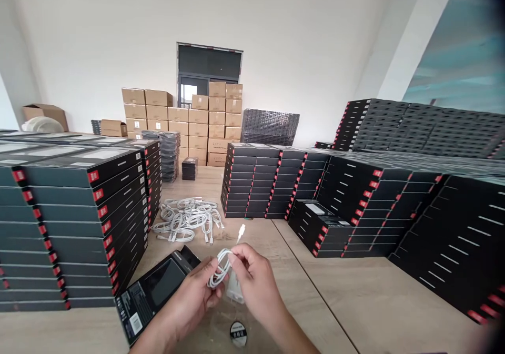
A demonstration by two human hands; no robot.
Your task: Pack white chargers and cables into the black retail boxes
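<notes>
A coiled white charging cable [219, 270] is held between my two hands above the table. My left hand [203, 285] pinches the coil from the left. On the other side, my right hand [252, 272] grips the coil with thumb and fingers, and a white plug [241, 231] sticks up beyond it. Beneath my right hand lies a small white object [235, 292], partly hidden, its kind unclear. An open black box [158, 291] rests left of my hands, partly behind my left forearm. Close below my hands is a clear plastic bag with a round black-and-white sticker [238, 334].
Several loose white cables [189, 217] lie heaped beyond my hands. Tall stacks of black boxes stand at left [71, 222] and right [355, 201]. A lower stack [321, 233] juts out at right. Brown cartons [197, 122] are piled by the far wall.
</notes>
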